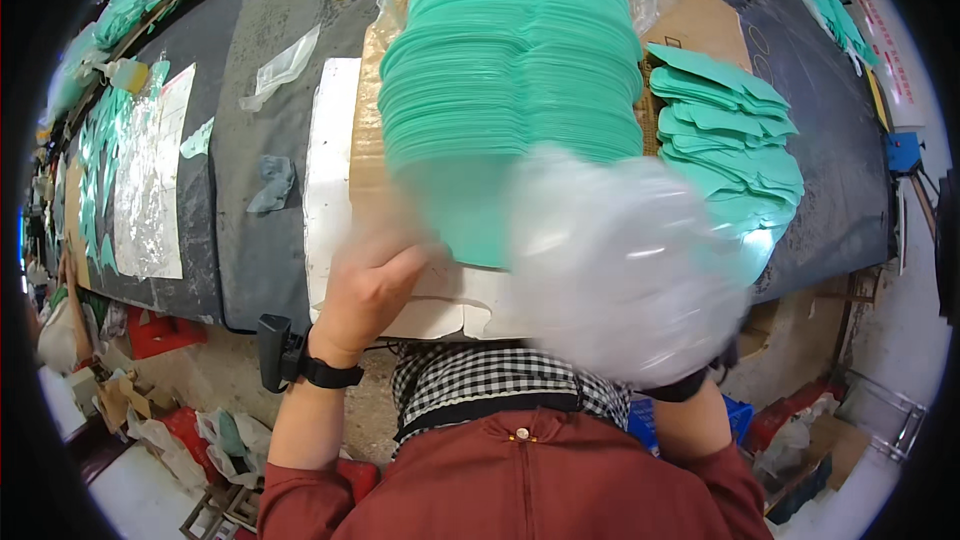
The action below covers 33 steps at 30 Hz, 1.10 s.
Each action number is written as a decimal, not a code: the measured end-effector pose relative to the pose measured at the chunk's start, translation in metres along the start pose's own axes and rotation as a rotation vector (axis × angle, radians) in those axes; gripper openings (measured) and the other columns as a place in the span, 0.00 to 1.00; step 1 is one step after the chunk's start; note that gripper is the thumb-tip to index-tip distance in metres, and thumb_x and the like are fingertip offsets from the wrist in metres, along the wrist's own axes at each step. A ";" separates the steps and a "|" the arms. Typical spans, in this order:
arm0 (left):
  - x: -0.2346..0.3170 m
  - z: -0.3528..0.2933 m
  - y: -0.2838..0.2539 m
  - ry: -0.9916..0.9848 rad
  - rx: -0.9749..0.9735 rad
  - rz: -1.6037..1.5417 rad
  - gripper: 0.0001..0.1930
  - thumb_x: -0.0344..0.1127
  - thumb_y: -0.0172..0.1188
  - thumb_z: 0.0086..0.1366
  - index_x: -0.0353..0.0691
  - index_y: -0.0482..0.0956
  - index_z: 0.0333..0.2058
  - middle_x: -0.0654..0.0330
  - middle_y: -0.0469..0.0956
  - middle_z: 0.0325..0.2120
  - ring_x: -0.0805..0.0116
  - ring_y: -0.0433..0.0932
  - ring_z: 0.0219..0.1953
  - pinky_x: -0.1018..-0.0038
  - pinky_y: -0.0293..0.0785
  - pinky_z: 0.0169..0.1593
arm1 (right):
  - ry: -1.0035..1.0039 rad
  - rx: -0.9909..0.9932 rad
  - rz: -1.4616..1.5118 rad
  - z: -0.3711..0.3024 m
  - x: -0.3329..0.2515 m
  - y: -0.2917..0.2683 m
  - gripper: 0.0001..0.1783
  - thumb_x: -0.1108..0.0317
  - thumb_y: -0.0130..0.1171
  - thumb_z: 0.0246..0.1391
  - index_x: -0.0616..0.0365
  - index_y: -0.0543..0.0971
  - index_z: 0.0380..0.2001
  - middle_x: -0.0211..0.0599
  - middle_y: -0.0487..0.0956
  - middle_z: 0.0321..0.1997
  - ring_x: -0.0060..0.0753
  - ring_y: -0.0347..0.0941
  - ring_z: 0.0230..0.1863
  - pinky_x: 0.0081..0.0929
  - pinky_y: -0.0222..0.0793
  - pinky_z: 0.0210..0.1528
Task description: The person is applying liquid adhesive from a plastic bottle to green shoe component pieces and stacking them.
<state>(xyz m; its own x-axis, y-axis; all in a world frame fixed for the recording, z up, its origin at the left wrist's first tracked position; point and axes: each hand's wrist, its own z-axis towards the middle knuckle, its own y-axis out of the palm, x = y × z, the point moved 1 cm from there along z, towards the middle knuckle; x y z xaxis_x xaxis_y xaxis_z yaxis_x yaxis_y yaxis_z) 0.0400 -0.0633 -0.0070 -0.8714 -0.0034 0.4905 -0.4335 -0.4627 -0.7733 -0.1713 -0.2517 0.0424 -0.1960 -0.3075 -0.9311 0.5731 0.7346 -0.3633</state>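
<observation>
A long stack of thin green insole-shaped sheets (515, 90) lies in front of me, its layers fanned in two rounded columns. Beside its near left edge is my left hand (375, 280), fingers curled in and blurred by motion. Thumb and fingers close at the edge of the nearest green sheet (455, 210), which is partly smeared. A puffy clear plastic bag (620, 270), also blurred, hangs over the near right of the stack. My right hand is hidden behind this bag, which it seems to hold; only the wrist with a dark band (685, 387) shows.
More green pieces (725, 130) are piled to the right of the stack. White board (335, 140) and brown cardboard (370, 130) lie underneath. Clear film scraps (285, 65) rest on the dark table (255, 130) to the left. Boxes and bags crowd the floor at lower left.
</observation>
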 end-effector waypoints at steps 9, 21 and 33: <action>0.006 -0.004 0.007 -0.117 0.082 0.043 0.08 0.26 0.70 0.58 0.46 0.86 0.36 0.66 0.86 0.41 0.61 0.83 0.56 0.48 0.63 0.71 | 0.098 0.204 0.139 -0.026 0.016 -0.038 0.26 0.67 0.70 0.52 0.58 0.82 0.56 0.47 0.85 0.55 0.48 0.84 0.56 0.35 0.80 0.56; -0.003 -0.049 -0.029 -0.595 0.349 -0.162 0.20 0.23 0.58 0.57 0.38 0.82 0.51 0.49 0.80 0.53 0.40 0.74 0.61 0.48 0.63 0.72 | -0.385 -0.194 0.122 0.052 -0.013 0.081 0.25 0.68 0.71 0.52 0.58 0.83 0.55 0.47 0.86 0.54 0.48 0.84 0.56 0.35 0.80 0.56; 0.024 -0.017 -0.015 -0.287 0.046 -0.022 0.18 0.22 0.66 0.57 0.46 0.86 0.46 0.58 0.80 0.51 0.49 0.75 0.62 0.47 0.61 0.72 | -0.096 0.153 -0.257 -0.004 0.009 -0.046 0.23 0.65 0.63 0.66 0.63 0.79 0.62 0.48 0.84 0.59 0.41 0.82 0.59 0.37 0.79 0.58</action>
<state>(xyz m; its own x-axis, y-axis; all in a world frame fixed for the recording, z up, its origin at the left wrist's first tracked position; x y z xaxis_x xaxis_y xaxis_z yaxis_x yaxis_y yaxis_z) 0.0220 -0.0412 0.0094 -0.7583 -0.2406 0.6059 -0.4352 -0.5051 -0.7453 -0.2025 -0.2859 0.0501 -0.2777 -0.5325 -0.7996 0.6292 0.5282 -0.5702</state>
